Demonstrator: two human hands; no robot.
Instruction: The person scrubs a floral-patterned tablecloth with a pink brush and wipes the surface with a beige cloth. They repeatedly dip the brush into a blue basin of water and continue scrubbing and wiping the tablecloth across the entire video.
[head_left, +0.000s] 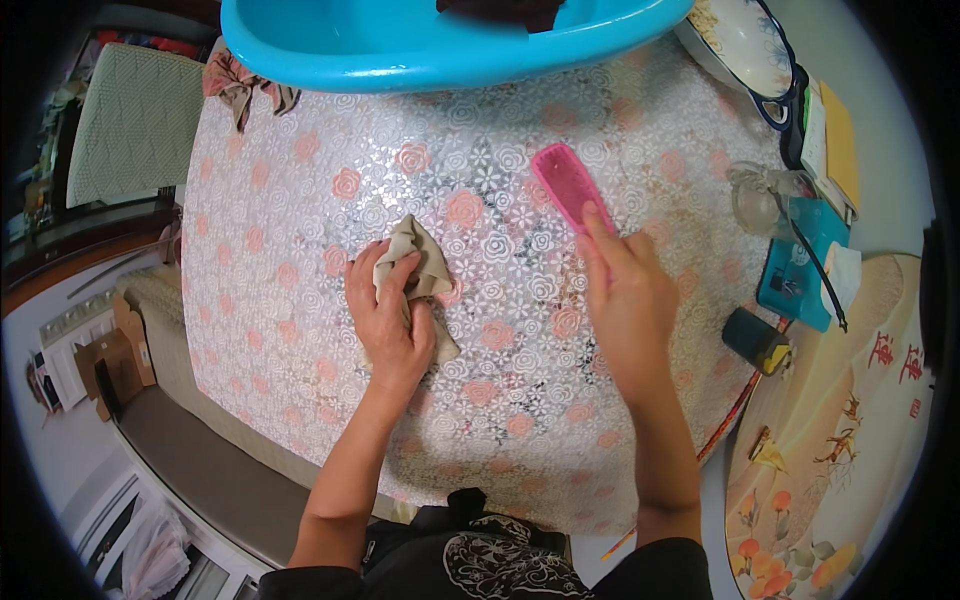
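Observation:
On the flower-patterned tablecloth (255, 330), my left hand (390, 315) grips a crumpled beige cloth (427, 262). Part of the cloth sticks out past the fingertips, and another fold shows beside the thumb. My right hand (630, 292) is closed around the handle of a pink plastic brush (566, 180), index finger stretched along it. The brush's broad head points up and left, away from me; its underside is hidden. Whether the brush touches the tablecloth I cannot tell. A gap of bare tablecloth lies between the two hands.
A large blue basin (375, 71) with dark fabric (517, 11) stands at the far edge. Left of it lies a reddish patterned cloth (232, 82). On the right are a white pan (750, 45), a glass jar (757, 199), a teal tissue box (799, 262) and a dark cup (750, 337).

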